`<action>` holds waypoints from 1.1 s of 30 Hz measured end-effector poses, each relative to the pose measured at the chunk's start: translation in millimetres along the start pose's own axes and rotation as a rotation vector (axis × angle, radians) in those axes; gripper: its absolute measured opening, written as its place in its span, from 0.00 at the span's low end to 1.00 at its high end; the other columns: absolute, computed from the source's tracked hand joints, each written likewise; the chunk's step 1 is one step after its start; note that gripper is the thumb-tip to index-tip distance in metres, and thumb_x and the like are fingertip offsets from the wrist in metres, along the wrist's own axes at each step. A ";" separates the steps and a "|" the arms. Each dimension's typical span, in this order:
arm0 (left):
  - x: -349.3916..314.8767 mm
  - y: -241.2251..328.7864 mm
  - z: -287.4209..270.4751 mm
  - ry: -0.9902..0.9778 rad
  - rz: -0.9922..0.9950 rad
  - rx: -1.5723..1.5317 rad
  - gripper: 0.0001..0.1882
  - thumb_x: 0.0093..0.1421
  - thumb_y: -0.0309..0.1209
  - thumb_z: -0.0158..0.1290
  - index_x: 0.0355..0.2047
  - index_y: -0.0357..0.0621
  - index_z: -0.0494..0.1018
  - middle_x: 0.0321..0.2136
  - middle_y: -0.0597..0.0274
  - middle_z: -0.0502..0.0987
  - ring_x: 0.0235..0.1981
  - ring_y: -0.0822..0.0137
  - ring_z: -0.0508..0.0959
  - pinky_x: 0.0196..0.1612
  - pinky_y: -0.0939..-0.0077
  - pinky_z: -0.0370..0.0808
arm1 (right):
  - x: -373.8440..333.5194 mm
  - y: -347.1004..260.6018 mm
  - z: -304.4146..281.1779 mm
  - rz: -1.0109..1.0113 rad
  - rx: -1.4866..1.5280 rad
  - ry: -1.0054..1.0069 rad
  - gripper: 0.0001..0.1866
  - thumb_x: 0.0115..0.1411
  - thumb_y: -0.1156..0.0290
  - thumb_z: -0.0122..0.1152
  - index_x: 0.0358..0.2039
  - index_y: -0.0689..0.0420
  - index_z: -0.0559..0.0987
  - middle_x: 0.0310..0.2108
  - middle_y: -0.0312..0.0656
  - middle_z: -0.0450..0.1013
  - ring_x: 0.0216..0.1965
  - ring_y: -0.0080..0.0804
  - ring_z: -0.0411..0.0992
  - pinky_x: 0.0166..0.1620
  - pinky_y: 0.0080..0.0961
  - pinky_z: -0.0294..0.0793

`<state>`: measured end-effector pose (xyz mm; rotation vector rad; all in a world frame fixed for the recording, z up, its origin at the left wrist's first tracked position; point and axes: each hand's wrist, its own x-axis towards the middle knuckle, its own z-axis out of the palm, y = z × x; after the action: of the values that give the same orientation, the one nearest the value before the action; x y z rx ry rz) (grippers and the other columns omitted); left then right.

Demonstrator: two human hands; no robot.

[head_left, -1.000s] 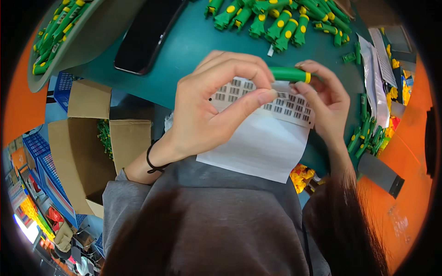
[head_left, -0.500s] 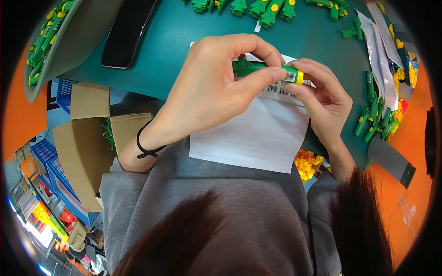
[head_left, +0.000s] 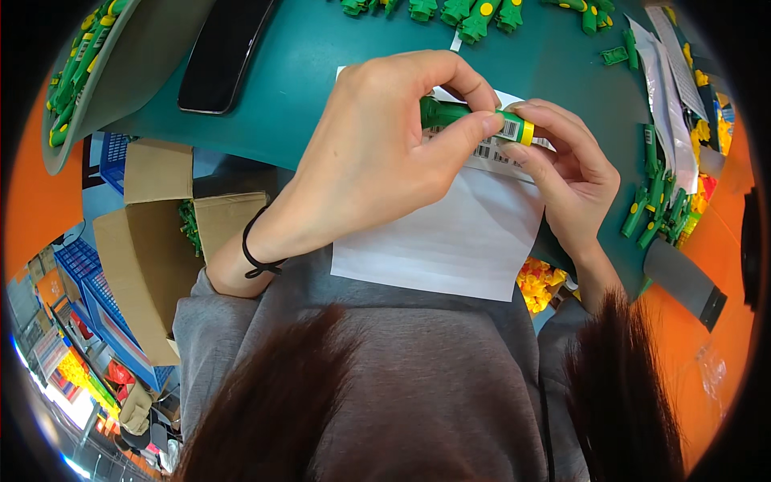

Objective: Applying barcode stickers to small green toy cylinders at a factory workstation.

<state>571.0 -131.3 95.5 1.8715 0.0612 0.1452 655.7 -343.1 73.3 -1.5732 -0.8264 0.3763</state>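
Between my two hands is a green plastic tube piece [head_left: 466, 116] with a yellow end ring and a small white barcode label on its side. My left hand [head_left: 393, 145] grips the green body, thumb pressed at the label's edge. The fingers of my right hand [head_left: 566, 161] pinch the yellow end. Part of the piece is hidden behind my left fingers. Beneath it lies a white sheet [head_left: 434, 241] with rows of barcode stickers near its top, overhanging the table edge toward my lap.
A black phone [head_left: 225, 56] rests at the table's left, beside a grey bin [head_left: 152, 72] of green pieces. More green pieces [head_left: 478, 20] lie along the back and at the right [head_left: 658, 201], near plastic bags [head_left: 662, 104]. An opened cardboard box [head_left: 144, 265] stands below left.
Both hands keep their hold on the green tube piece. The view has shifted slightly, and little else differs.
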 end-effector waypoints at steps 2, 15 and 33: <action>1.2 -2.9 0.8 0.010 0.046 0.049 0.06 0.61 0.24 0.62 0.35 0.34 0.77 0.36 0.58 0.83 0.39 0.73 0.80 0.45 0.78 0.76 | 0.7 0.1 -0.6 0.010 0.007 0.009 0.22 0.56 0.90 0.67 0.52 0.68 0.78 0.55 0.51 0.73 0.54 0.37 0.75 0.56 0.31 0.80; 8.0 19.7 -59.0 0.179 0.113 0.009 0.08 0.65 0.29 0.60 0.38 0.38 0.84 0.27 0.66 0.83 0.32 0.80 0.77 0.37 0.82 0.74 | 9.9 -17.1 -19.5 0.026 -0.597 0.170 0.25 0.59 0.84 0.63 0.58 0.59 0.75 0.55 0.40 0.69 0.48 0.26 0.72 0.50 0.21 0.73; -52.3 -29.2 -47.0 0.227 0.010 0.482 0.16 0.61 0.28 0.63 0.48 0.38 0.73 0.35 0.56 0.80 0.35 0.62 0.81 0.38 0.71 0.76 | -12.0 -1.2 -41.4 0.471 -0.003 0.042 0.21 0.62 0.83 0.62 0.56 0.62 0.74 0.42 0.37 0.77 0.41 0.17 0.73 0.44 0.15 0.72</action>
<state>513.9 -84.1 77.9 2.3281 0.2624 0.3763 674.6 -381.3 79.7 -1.7675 -0.4164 0.6758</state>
